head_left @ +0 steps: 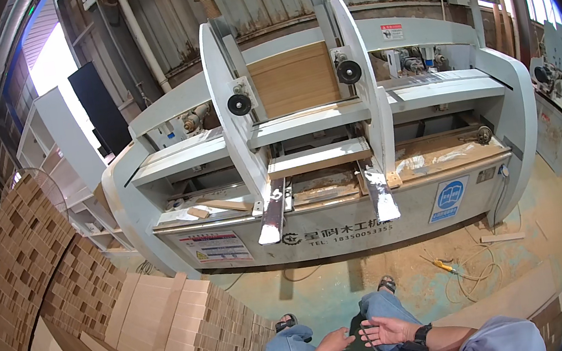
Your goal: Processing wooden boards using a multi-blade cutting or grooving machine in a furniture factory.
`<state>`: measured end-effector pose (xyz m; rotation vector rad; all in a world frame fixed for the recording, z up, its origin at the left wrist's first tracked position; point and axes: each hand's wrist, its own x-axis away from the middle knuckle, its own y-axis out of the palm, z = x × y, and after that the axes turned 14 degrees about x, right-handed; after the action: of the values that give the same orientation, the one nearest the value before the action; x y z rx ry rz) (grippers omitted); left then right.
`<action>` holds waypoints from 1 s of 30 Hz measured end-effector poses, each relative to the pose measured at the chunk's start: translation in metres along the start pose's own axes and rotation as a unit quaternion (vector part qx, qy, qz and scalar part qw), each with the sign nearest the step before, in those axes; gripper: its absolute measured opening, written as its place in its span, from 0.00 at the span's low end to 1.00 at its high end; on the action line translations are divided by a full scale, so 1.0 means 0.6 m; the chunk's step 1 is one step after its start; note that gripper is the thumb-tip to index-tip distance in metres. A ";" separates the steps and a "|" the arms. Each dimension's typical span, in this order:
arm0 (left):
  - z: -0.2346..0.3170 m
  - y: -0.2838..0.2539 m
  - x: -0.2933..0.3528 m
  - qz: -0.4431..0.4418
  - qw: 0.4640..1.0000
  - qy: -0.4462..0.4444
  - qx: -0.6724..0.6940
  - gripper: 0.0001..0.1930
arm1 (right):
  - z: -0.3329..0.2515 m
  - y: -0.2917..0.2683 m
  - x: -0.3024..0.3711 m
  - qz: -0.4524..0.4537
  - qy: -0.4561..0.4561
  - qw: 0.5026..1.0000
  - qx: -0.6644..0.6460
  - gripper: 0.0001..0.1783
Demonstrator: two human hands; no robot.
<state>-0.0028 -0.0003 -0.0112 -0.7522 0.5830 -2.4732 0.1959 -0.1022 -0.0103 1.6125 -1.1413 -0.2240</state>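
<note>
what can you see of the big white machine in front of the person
The machine is a long, pale, metal-looking frame with rounded ends, standing on the floor. Two tall curved uprights, each with a black handwheel, flank a brown wood-look panel. Two dark, scuffed bars jut from its front. Loose wooden strips lie on its dusty bed, and stickers mark the front panel. Neither the left hand nor the right hand touches it. Whether it is running cannot be told.

White shelving (69, 134) beside dark panel (100, 108); cable (444, 266) (loosely looped) on dusty floor (555, 207).
</note>
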 end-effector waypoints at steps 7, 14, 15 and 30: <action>0.002 0.005 -0.005 0.004 1.000 0.003 0.018 0.28 | 0.000 -0.002 0.004 -0.004 -0.009 1.000 -0.006 0.19; -0.002 0.000 0.001 0.022 0.999 0.025 0.017 0.28 | 0.003 -0.006 -0.002 0.013 -0.003 1.000 0.009 0.20; -0.004 0.000 -0.002 0.020 0.999 0.028 0.014 0.28 | 0.003 -0.007 -0.003 0.011 0.005 1.000 0.018 0.20; -0.010 0.003 -0.003 0.018 1.000 0.022 -0.002 0.27 | 0.005 -0.007 -0.003 0.010 0.005 1.000 0.016 0.20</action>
<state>-0.0046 0.0010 -0.0176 -0.6835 0.6121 -2.4621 0.1952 -0.1030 -0.0161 1.6286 -1.1580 -0.1862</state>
